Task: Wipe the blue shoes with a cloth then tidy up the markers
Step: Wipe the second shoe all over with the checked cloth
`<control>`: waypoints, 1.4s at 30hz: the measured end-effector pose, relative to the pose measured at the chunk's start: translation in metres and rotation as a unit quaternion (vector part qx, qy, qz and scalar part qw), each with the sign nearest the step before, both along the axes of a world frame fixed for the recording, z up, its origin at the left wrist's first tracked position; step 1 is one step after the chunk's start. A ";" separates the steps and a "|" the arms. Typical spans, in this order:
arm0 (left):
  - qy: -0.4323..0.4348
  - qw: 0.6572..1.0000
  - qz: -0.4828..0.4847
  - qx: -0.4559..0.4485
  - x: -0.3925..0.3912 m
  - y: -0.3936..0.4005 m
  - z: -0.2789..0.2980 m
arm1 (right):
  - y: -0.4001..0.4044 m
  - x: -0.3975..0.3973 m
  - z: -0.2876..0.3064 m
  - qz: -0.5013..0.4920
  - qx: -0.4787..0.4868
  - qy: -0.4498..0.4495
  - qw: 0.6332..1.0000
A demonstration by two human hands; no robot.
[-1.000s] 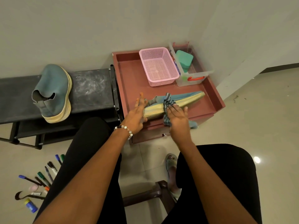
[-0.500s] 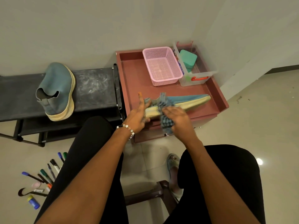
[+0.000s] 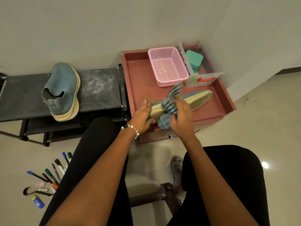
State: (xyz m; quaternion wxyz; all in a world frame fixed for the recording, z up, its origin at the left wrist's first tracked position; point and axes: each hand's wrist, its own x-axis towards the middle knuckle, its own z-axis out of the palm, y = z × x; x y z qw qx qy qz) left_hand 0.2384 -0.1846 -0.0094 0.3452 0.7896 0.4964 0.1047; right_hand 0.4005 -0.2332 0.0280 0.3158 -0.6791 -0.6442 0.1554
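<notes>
Blue slip-on shoe with cream sole (image 3: 193, 101) lying on its side: middle hidden by the striped blue-grey cloth (image 3: 169, 106), heel covered by the left hand (image 3: 143, 115). Right hand (image 3: 180, 113) blurred, so its hold on the cloth can't be told. Scattered coloured markers (image 3: 50, 175) partly behind the black-clad left leg (image 3: 78, 160). Black bench (image 3: 97, 88) cut off at the left edge. Label print in the clear plastic box (image 3: 206, 79) too small to read.

so there's a reddish tray-top cabinet (image 3: 140, 75) against the wall with a pink mesh basket (image 3: 167, 66) sitting in its back part, and just beside that a clear plastic box (image 3: 205, 79) with a teal block (image 3: 194, 60) inside. left of the cabinet is a scuffed black bench (image 3: 97, 88), and a dark brown stool (image 3: 151, 195) sits on the pale tiled floor
</notes>
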 end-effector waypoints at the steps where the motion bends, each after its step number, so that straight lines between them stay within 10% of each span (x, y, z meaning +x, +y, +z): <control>1: 0.002 1.000 0.007 0.000 0.000 -0.001 0.000 | 0.000 -0.004 -0.005 0.041 -0.064 -0.038 0.996; 7: 0.136 0.985 0.104 0.002 -0.004 0.003 -0.002 | 0.006 -0.016 -0.013 0.063 -0.072 -0.106 0.990; 20: 0.093 0.984 0.145 0.054 -0.009 -0.003 -0.011 | 0.009 -0.033 0.003 0.210 -0.068 -0.145 0.964; 27: 0.088 0.993 0.057 0.055 -0.005 -0.007 -0.014 | 0.006 0.024 -0.006 0.030 -0.093 -0.069 0.993; 38: 0.099 0.983 0.036 0.147 -0.004 -0.019 -0.013 | -0.005 -0.012 -0.009 0.203 -0.079 -0.120 0.969; 42: 0.101 0.988 0.021 0.118 -0.001 -0.014 -0.008 | -0.006 0.020 -0.013 0.080 -0.093 -0.090 0.988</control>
